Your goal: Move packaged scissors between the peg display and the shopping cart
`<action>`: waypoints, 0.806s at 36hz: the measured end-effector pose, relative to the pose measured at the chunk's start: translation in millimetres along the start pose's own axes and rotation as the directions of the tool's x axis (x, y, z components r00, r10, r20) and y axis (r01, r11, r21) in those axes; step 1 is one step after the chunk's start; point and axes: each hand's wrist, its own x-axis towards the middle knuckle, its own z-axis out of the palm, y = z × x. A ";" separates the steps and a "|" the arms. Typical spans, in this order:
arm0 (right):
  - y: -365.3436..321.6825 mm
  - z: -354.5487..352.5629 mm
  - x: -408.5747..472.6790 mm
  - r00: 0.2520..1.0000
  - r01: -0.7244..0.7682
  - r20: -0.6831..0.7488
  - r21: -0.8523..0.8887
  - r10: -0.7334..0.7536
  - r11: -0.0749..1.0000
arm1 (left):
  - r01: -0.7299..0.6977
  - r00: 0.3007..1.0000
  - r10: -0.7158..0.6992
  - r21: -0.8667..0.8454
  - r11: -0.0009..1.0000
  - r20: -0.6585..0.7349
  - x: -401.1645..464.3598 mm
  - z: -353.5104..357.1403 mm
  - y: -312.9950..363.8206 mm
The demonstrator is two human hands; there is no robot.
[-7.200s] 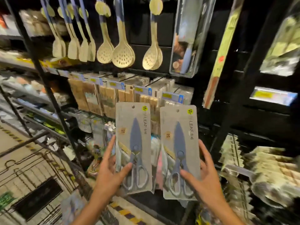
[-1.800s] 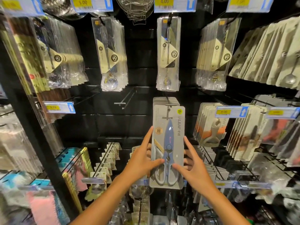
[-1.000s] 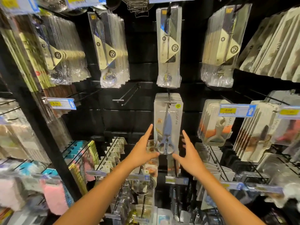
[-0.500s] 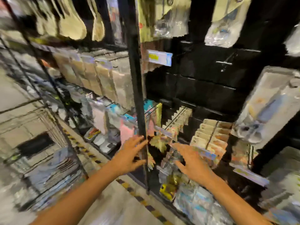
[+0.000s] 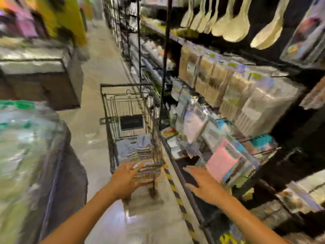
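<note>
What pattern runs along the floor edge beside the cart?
Yellow and black diagonal stripes, running along the base of the shelving right of the cart; seen in the head view.

Single head-worn wide-angle view, blurred, looking forward and down the aisle floor (image 5: pixel 98 131): wire shopping cart (image 5: pixel 105 103) near centre, peg display (image 5: pixel 246 95) close along the right.

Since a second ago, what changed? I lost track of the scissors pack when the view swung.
The pack was hung on its peg and let go. The view turned left from the pegs to the cart. Both hands dropped: the left hand reaches toward the cart's near end, the right hand hovers by the shelf edge. Both hold nothing. Packs lie blurred in the cart.
</note>
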 end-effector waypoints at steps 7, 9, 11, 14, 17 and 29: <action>-37.5 27.7 84.9 0.987 0.111 0.119 0.004 -0.111 0.994 | 0.169 0.983 -0.174 -0.081 0.982 -0.057 -27.9 12.1 -77.5; -40.0 33.3 106.3 0.982 0.129 0.142 -0.005 -0.127 0.992 | 0.196 0.977 -0.203 -0.117 0.974 -0.059 -24.8 16.5 -90.8; -38.4 37.5 129.5 0.976 0.150 0.164 -0.020 -0.145 0.988 | 0.210 0.974 -0.220 -0.131 0.969 -0.061 -18.6 18.2 -98.4; -30.5 43.6 166.8 0.970 0.173 0.174 -0.015 -0.168 0.985 | 0.235 0.969 -0.242 -0.130 0.963 -0.044 -0.2 21.0 -107.4; -20.4 47.5 205.3 0.967 0.174 0.191 -0.008 -0.169 0.985 | 0.261 0.964 -0.266 -0.134 0.956 -0.017 27.0 21.4 -115.2; 21.6 44.9 355.4 0.924 0.213 0.317 0.040 -0.214 0.976 | 0.368 0.929 -0.354 -0.173 0.914 0.109 167.3 31.1 -142.7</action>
